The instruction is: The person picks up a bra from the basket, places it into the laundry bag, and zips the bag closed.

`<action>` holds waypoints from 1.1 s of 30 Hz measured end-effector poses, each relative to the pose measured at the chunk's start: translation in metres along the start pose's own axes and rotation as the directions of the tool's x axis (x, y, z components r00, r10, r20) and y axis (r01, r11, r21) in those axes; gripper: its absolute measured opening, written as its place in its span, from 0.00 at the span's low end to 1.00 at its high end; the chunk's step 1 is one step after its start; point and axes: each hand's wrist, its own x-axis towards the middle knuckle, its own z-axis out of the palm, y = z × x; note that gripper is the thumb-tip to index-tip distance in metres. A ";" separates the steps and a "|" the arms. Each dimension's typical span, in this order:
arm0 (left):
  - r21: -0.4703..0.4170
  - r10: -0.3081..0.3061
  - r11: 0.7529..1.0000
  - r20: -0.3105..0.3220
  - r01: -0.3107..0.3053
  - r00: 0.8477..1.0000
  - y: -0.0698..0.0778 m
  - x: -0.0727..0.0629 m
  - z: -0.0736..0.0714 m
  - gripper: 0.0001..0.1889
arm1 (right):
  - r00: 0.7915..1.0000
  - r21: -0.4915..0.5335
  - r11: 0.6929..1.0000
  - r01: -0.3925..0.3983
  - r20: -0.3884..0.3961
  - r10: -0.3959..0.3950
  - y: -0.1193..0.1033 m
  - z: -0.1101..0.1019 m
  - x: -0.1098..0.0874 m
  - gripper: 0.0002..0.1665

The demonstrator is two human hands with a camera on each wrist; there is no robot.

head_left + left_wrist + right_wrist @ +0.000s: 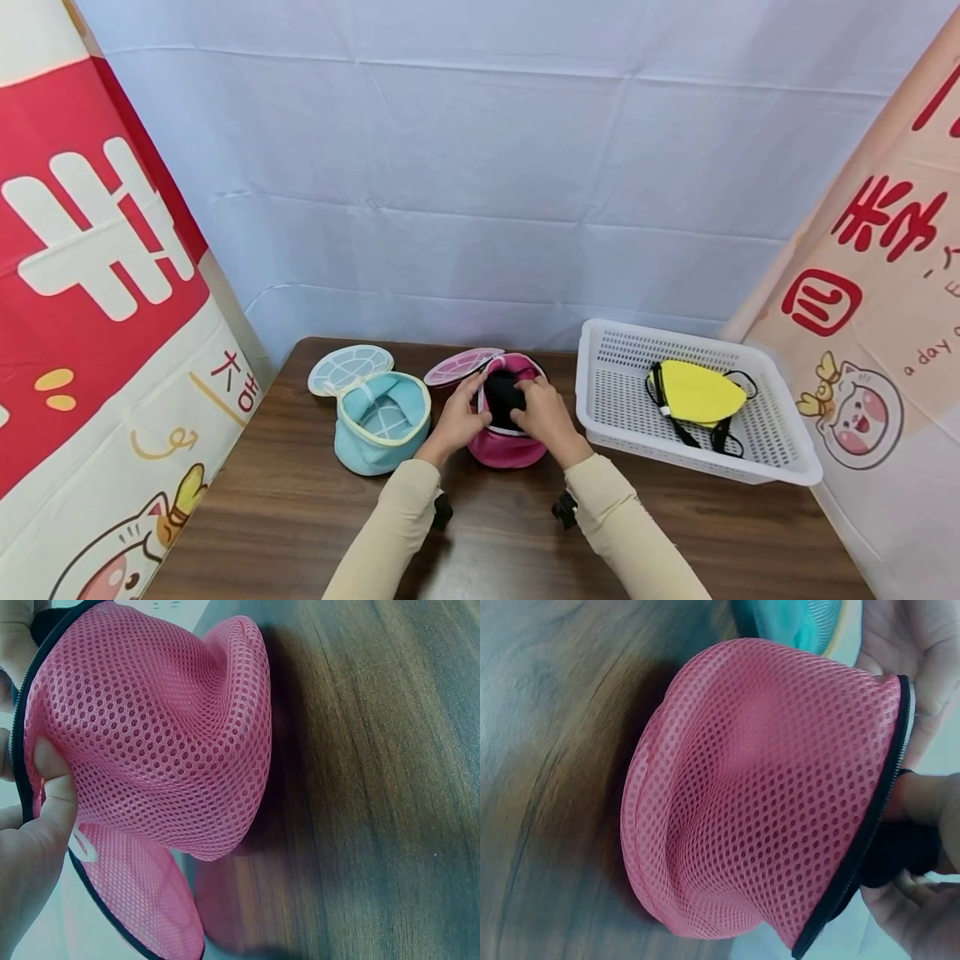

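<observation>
Cloth (500, 393), black and bunched, is sitting in the mouth of the pink mesh bag (507, 452), right between the two hands. Taking the head view as a clock, 12 being the far edge, it is lying at about 2 o'clock from the left hand (459, 418) and about 10 o'clock from the right hand (551, 417). Right hand is the nearer one: its fingers are pinching the cloth at the opening, while the left hand is gripping the zip rim (22, 750), thumb pressing the mesh outside. So the hands are working apart, one on each side of the mouth. Key relation, as judged: cloth against rim. Part of it is showing above the zip in the right wrist view; how deep the rest is going is hidden. Long axis of the cloth: cannot tell, too crumpled. Bag is standing roughly upright on the table (495, 542), mouth up, with its lid (459, 367) lying open toward 10 o'clock. Blue bag (371, 452) is standing near it at 9 o'clock, also open. White basket (806, 471) is resting at 3 o'clock, holding a yellow piece (699, 392) with black straps.
</observation>
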 end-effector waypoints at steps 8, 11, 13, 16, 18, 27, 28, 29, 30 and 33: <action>-0.017 -0.019 1.000 0.010 0.019 1.000 0.002 -0.001 -0.002 0.36 | 0.997 0.165 0.986 0.031 0.062 -0.042 0.002 -0.002 0.005 0.23; -0.018 -0.021 1.000 0.008 0.021 1.000 0.003 -0.001 -0.002 0.36 | 0.995 0.164 0.985 0.044 0.077 -0.057 0.003 -0.002 0.005 0.21; -0.015 -0.016 1.000 0.005 0.016 1.000 0.003 -0.001 -0.003 0.36 | 0.994 0.139 0.988 0.063 0.083 -0.075 0.003 -0.002 0.005 0.21; -0.008 -0.010 1.000 0.003 0.010 1.000 0.002 -0.001 -0.003 0.36 | 0.990 0.115 0.989 0.094 0.092 -0.104 0.004 -0.001 0.005 0.22; -0.004 -0.006 1.000 0.004 0.006 1.000 0.002 -0.001 -0.004 0.36 | 0.988 0.123 0.986 0.116 0.087 -0.127 0.005 0.000 0.005 0.21; -0.009 -0.009 1.000 0.017 0.009 1.000 0.004 -0.003 -0.004 0.36 | 0.980 0.256 0.949 0.182 0.033 -0.197 0.011 0.008 0.008 0.16; -0.009 -0.013 1.000 0.018 0.013 1.000 0.004 -0.003 -0.004 0.36 | 0.979 0.253 0.949 0.187 0.036 -0.202 0.012 0.009 0.008 0.16; -0.008 -0.015 1.000 0.019 0.015 1.000 0.004 -0.003 -0.004 0.36 | 0.978 0.246 0.951 0.186 0.044 -0.202 0.012 0.010 0.008 0.16; -0.009 -0.015 1.000 0.019 0.015 1.000 0.004 -0.003 -0.004 0.36 | 0.978 0.239 0.953 0.183 0.054 -0.202 0.012 0.011 0.009 0.17; -0.007 -0.007 1.000 0.018 0.007 1.000 0.004 -0.003 -0.004 0.36 | 0.980 0.222 0.961 0.165 0.073 -0.185 0.010 0.012 0.010 0.17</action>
